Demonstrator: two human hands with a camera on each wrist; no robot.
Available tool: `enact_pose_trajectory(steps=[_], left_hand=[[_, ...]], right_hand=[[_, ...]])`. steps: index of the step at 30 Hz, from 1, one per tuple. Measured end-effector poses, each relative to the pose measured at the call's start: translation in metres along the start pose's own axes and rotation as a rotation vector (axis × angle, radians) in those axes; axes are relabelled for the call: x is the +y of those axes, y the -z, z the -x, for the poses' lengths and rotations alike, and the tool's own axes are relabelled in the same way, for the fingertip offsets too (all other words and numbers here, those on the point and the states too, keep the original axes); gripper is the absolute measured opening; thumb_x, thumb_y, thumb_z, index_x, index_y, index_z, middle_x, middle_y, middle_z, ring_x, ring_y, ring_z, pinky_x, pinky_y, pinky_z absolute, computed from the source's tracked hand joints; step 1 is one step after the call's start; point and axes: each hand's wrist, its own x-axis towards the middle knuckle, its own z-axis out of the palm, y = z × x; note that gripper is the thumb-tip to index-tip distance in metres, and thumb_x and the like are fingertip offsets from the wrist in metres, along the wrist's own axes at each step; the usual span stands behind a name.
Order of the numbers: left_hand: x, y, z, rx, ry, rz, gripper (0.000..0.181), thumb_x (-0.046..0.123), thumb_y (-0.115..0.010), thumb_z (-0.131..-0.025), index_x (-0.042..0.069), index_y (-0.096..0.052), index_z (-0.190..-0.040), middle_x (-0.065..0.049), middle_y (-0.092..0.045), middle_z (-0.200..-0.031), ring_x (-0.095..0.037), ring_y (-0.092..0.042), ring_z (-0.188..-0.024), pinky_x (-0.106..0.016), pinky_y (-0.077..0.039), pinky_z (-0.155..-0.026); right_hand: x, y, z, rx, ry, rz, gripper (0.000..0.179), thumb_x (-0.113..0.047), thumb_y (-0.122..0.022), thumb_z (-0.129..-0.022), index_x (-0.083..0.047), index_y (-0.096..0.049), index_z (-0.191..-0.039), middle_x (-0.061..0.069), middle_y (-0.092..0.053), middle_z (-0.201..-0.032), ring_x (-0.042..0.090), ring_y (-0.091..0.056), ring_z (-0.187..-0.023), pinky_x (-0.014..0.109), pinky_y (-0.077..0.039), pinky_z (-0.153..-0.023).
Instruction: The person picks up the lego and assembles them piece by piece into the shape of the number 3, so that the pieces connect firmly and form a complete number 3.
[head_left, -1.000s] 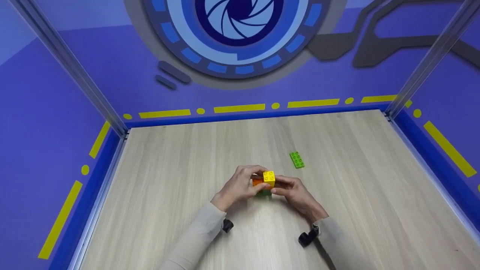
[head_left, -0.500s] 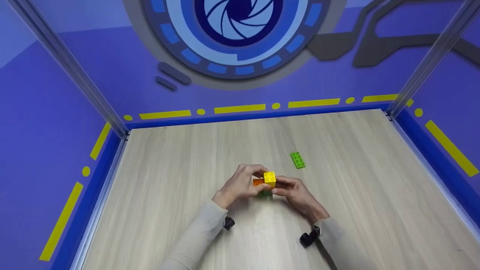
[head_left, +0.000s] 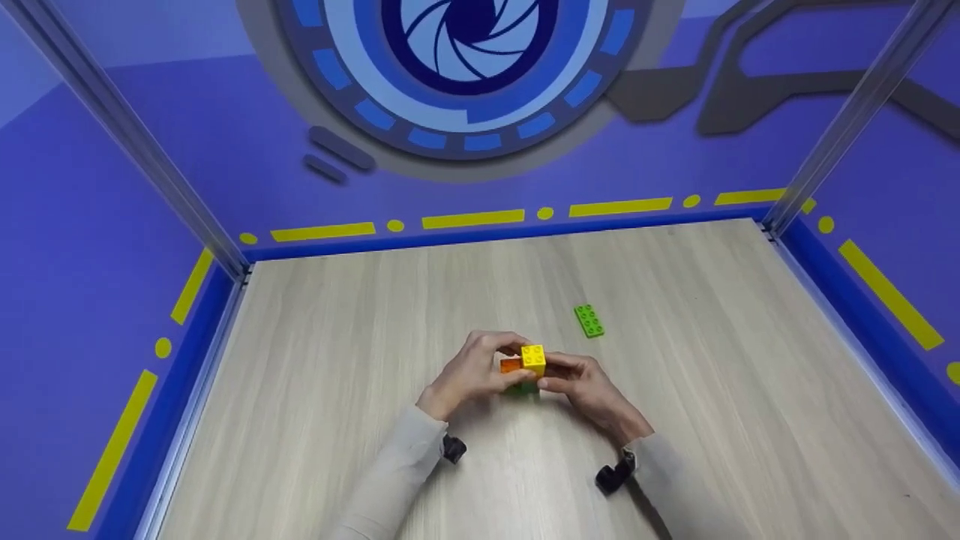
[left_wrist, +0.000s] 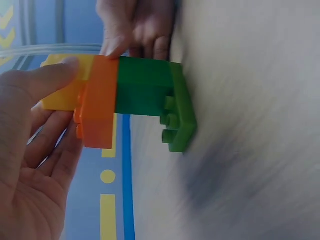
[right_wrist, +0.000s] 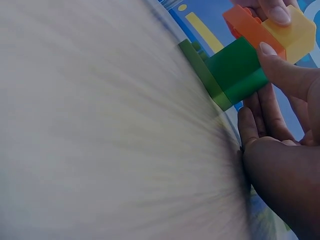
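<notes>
Between both hands stands a small stack of toy building bricks. On top is a yellow brick, over an orange brick. Below that comes a dark green brick, on a lighter green plate at the bottom. The left hand pinches the yellow brick between thumb and fingers. From the other side, the right hand grips the stack, its thumb on the orange brick near the dark green one in the right wrist view. Studs show on the overhanging parts of the orange brick and the bottom plate.
A loose bright green plate with studs lies on the wooden table, beyond the right hand. Blue printed walls enclose the table at the back and sides. Each wrist wears a small black camera.
Both hands keep their hold on the stack, with no clear movement. The head view has shifted only slightly.
</notes>
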Motion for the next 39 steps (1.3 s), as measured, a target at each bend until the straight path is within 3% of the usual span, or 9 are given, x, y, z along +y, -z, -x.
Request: enact_pose_trajectory(steps=[9,16,24,28,33,39], left_hand=[[0.001,-0.004,0.004,0.032,0.002,0.027,0.035,0.024,-0.085,-0.094,0.014,-0.075,-0.126,0.002,-0.078,-0.121,-0.012,-0.072,-0.110,-0.032,-0.060,-0.101],[-0.002,-0.005,0.010,0.052,0.012,-0.005,0.047,0.032,-0.085,-0.094,0.012,-0.071,-0.134,0.000,-0.075,-0.130,-0.017,-0.070,-0.122,-0.039,-0.057,-0.107],[-0.007,-0.004,0.020,0.079,0.050,0.007,0.050,0.035,-0.085,-0.094,0.013,-0.070,-0.137,-0.003,-0.074,-0.133,-0.026,-0.069,-0.123,-0.046,-0.056,-0.109],[-0.010,-0.006,0.026,0.088,0.064,0.014,0.052,0.034,-0.085,-0.094,0.010,-0.069,-0.137,-0.007,-0.073,-0.137,-0.026,-0.069,-0.123,-0.047,-0.057,-0.108],[-0.015,-0.009,0.030,0.098,0.107,0.041,0.054,0.032,-0.086,-0.093,0.007,-0.068,-0.138,-0.009,-0.072,-0.138,-0.024,-0.069,-0.126,-0.043,-0.057,-0.110],[-0.017,-0.016,0.035,0.121,0.160,0.068,0.053,0.029,-0.087,-0.093,0.007,-0.069,-0.137,-0.005,-0.073,-0.138,-0.020,-0.068,-0.129,-0.037,-0.056,-0.110]], right_hand=[[-0.005,-0.001,0.001,-0.015,0.035,0.021,0.052,-0.004,-0.077,-0.097,0.003,-0.061,-0.146,0.012,-0.069,-0.142,0.023,-0.068,-0.127,0.031,-0.058,-0.106],[-0.012,0.001,0.004,-0.001,0.010,0.050,0.053,-0.005,-0.076,-0.098,0.001,-0.060,-0.148,0.013,-0.064,-0.149,0.025,-0.062,-0.135,0.030,-0.054,-0.111],[-0.020,0.008,0.005,0.028,-0.015,0.077,0.049,-0.006,-0.074,-0.100,-0.003,-0.061,-0.147,0.016,-0.063,-0.150,0.022,-0.064,-0.135,0.028,-0.053,-0.112],[-0.026,0.009,0.005,0.071,-0.012,0.161,0.046,-0.010,-0.075,-0.100,-0.004,-0.064,-0.144,0.017,-0.065,-0.147,0.029,-0.063,-0.135,0.026,-0.054,-0.109],[-0.030,0.011,0.006,0.141,0.034,0.347,0.044,-0.013,-0.075,-0.101,0.000,-0.064,-0.141,0.021,-0.065,-0.143,0.039,-0.063,-0.133,0.024,-0.055,-0.105],[-0.034,0.010,0.007,0.255,0.027,0.500,0.045,-0.014,-0.079,-0.098,-0.001,-0.066,-0.139,0.018,-0.067,-0.138,0.037,-0.066,-0.126,0.049,-0.055,-0.110]])
